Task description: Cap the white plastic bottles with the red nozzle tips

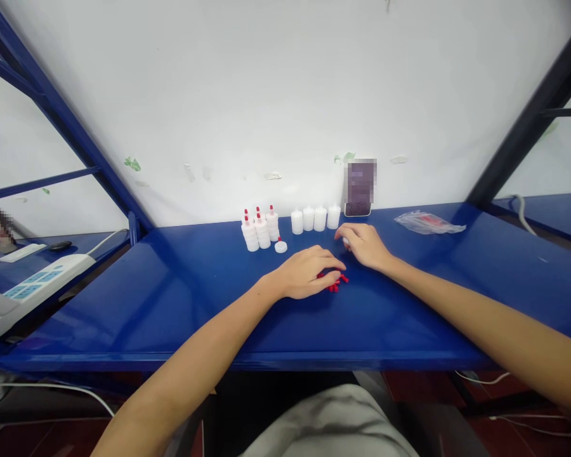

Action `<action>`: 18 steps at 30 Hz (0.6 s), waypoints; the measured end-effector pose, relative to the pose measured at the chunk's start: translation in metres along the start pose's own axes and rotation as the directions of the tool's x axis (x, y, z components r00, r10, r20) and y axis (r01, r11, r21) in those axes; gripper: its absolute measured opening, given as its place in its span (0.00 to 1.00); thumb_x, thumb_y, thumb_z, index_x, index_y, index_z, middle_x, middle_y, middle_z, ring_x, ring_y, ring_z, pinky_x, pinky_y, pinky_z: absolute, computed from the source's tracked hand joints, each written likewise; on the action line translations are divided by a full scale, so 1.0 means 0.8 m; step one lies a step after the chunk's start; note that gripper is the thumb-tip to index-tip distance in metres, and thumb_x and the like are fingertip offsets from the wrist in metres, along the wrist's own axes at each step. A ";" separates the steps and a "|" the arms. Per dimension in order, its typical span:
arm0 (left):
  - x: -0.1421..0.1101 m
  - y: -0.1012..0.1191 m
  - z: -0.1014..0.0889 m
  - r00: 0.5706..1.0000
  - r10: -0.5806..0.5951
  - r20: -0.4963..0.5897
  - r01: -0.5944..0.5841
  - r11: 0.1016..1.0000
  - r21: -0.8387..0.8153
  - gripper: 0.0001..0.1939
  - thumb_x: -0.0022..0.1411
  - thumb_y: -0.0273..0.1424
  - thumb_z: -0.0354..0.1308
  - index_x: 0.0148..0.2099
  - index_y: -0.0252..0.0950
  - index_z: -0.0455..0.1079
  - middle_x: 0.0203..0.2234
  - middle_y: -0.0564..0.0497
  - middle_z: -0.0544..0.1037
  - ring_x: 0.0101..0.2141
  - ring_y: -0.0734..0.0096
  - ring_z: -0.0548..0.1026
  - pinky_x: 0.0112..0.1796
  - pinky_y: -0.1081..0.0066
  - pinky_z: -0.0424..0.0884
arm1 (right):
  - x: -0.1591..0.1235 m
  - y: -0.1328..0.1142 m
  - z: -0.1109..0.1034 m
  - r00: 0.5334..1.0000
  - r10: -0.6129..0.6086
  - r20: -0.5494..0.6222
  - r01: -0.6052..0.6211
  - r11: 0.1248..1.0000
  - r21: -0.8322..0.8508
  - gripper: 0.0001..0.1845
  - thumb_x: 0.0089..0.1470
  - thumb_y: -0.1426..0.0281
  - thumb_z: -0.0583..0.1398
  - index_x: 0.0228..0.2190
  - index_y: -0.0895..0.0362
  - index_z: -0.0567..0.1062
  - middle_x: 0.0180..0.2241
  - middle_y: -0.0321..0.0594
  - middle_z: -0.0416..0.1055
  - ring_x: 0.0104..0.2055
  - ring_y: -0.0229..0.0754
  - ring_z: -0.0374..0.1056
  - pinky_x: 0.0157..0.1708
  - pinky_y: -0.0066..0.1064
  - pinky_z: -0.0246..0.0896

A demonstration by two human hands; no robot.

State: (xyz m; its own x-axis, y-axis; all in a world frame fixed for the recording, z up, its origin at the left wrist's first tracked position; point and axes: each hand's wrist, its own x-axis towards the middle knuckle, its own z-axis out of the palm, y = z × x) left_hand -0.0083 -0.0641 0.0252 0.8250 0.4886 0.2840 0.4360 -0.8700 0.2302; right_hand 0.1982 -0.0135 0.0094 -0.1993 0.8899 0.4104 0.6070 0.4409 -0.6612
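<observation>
My left hand [309, 271] is over a small pile of red caps [334, 287] on the blue table. Its thumb and fingers curve apart above the pile, and part of the pile is hidden under them. To the right, my right hand [365, 246] rests near the table with bent fingers around a small white piece [346, 242], mostly covered by the hand. Behind my hands stands a row of white bottles [320, 219] without red tips. Left of them, several white bottles with red-tipped nozzles [261, 232] stand in a group. A white round lid with a red tip [280, 246] is in front.
A phone or tablet [360, 184] leans on the wall at the back. A clear plastic bag with red pieces [429, 222] lies on the blue table [171, 304] at right. A white power strip [38, 289] is at far left. Blue posts [76, 127] frame the table.
</observation>
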 end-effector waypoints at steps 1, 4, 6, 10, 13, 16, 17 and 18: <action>0.000 0.000 0.000 1.000 0.009 0.020 -0.009 1.000 0.010 0.18 0.71 0.35 0.44 0.54 0.37 0.72 0.48 0.46 0.76 0.48 0.63 0.71 0.52 0.64 0.65 | 0.000 0.000 0.000 1.000 -0.006 -0.014 0.006 1.000 -0.015 0.20 0.58 0.61 0.49 0.23 0.57 0.72 0.20 0.36 0.67 0.25 0.40 0.65 0.30 0.31 0.54; -0.001 -0.002 0.000 0.998 0.024 0.055 -0.026 0.999 0.038 0.19 0.71 0.34 0.44 0.55 0.36 0.72 0.49 0.46 0.76 0.49 0.62 0.71 0.54 0.63 0.65 | 0.001 0.000 0.002 0.999 -0.011 -0.051 0.009 0.999 -0.041 0.21 0.58 0.61 0.49 0.19 0.57 0.70 0.23 0.38 0.69 0.26 0.40 0.66 0.32 0.31 0.55; 0.000 -0.005 0.002 0.998 0.030 0.051 -0.032 0.998 0.046 0.19 0.71 0.32 0.44 0.55 0.35 0.72 0.49 0.45 0.77 0.49 0.62 0.72 0.54 0.63 0.65 | 0.002 0.000 0.002 0.999 0.025 -0.040 -0.026 0.999 -0.026 0.21 0.58 0.61 0.50 0.19 0.57 0.70 0.23 0.38 0.69 0.25 0.39 0.66 0.31 0.31 0.56; 0.002 -0.015 0.010 0.999 0.004 -0.052 -0.002 0.999 0.039 0.17 0.69 0.28 0.47 0.53 0.33 0.73 0.44 0.45 0.79 0.46 0.63 0.74 0.51 0.64 0.69 | 0.000 -0.002 0.003 0.999 0.039 0.012 -0.039 0.997 0.062 0.16 0.58 0.61 0.51 0.26 0.56 0.71 0.20 0.35 0.68 0.23 0.39 0.65 0.28 0.30 0.55; 0.002 -0.027 0.012 0.961 -0.078 -0.265 0.075 0.997 -0.022 0.12 0.65 0.28 0.55 0.48 0.34 0.75 0.40 0.46 0.80 0.41 0.66 0.76 0.46 0.66 0.72 | -0.003 -0.005 0.001 0.997 -0.043 0.058 0.038 0.996 0.082 0.18 0.59 0.62 0.48 0.25 0.56 0.70 0.20 0.34 0.66 0.24 0.39 0.64 0.28 0.30 0.53; 0.000 -0.036 0.009 0.864 -0.156 -0.478 0.121 0.987 -0.102 0.06 0.62 0.27 0.59 0.41 0.34 0.76 0.34 0.48 0.80 0.35 0.71 0.77 0.39 0.70 0.73 | -0.007 -0.009 -0.002 0.980 -0.155 0.124 0.146 0.986 0.073 0.19 0.59 0.64 0.46 0.22 0.56 0.68 0.22 0.36 0.65 0.26 0.40 0.62 0.29 0.31 0.52; 0.000 -0.036 0.007 0.841 -0.163 -0.516 0.120 0.986 -0.116 0.05 0.62 0.26 0.59 0.40 0.34 0.75 0.33 0.49 0.80 0.34 0.72 0.77 0.38 0.71 0.73 | -0.008 -0.011 -0.002 0.968 -0.203 0.145 0.195 0.978 0.068 0.18 0.58 0.65 0.47 0.23 0.56 0.68 0.22 0.36 0.65 0.27 0.40 0.62 0.30 0.31 0.52; 0.000 -0.036 0.006 0.826 -0.164 -0.539 0.113 0.985 -0.127 0.06 0.62 0.25 0.58 0.41 0.34 0.75 0.33 0.49 0.80 0.33 0.72 0.76 0.37 0.71 0.73 | -0.009 -0.013 -0.003 0.953 -0.254 0.165 0.247 0.967 0.059 0.16 0.58 0.65 0.48 0.24 0.56 0.68 0.23 0.36 0.65 0.28 0.40 0.62 0.31 0.31 0.52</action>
State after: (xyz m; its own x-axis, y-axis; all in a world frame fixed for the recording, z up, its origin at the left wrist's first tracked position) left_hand -0.0190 -0.0396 0.0144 0.4160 0.5824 0.6984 0.4776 -0.7935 0.3772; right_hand 0.1952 -0.0252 0.0149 -0.4711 0.7555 0.4553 0.4926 0.6535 -0.5747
